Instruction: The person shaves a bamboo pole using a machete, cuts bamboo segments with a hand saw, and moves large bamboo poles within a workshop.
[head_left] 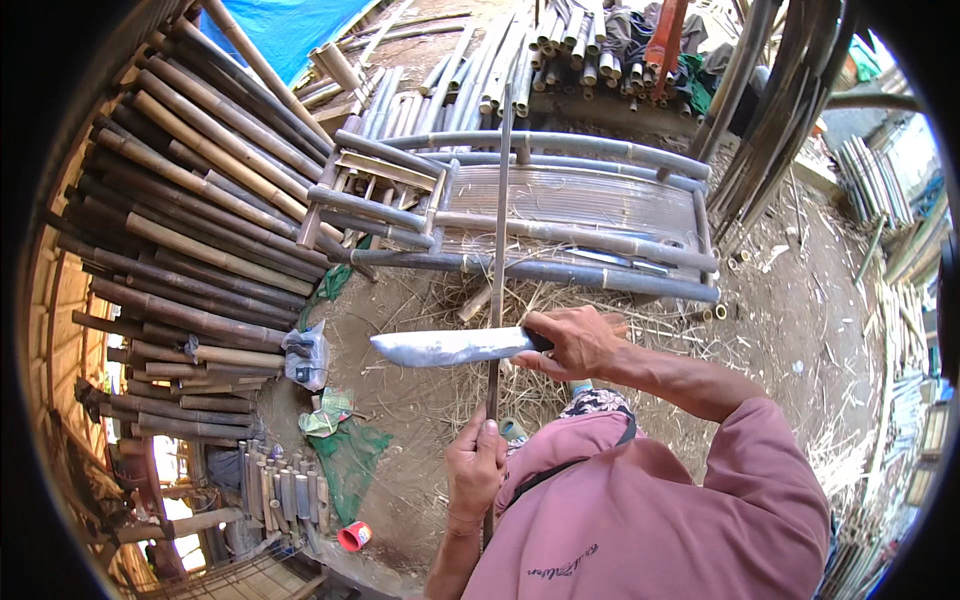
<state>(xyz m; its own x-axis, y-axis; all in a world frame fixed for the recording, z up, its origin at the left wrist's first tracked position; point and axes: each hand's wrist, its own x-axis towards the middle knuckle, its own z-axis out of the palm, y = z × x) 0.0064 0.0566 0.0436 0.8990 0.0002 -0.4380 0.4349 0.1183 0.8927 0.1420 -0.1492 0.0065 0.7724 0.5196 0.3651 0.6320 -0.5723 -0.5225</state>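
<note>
My right hand (577, 342) is closed round the dark handle of a large knife (440, 347). Its broad, shiny blade points left and crosses a long, thin bamboo strip (501, 220); whether the edge bites into it I cannot tell. Below the blade, my left hand (476, 463) grips the same strip, thumb lying along it. From that hand the strip runs away from me, passing over a bamboo bench (590, 245). Its near end goes down beside my pink shirt, partly hidden.
Stacked bamboo poles (200, 235) fill the left side. Thin shavings (560, 300) litter the ground by the bench. A red cup (354, 536), a green net (355, 465) and a plastic-wrapped bundle (306, 357) lie left of me. More cut poles (575, 45) are piled beyond the bench.
</note>
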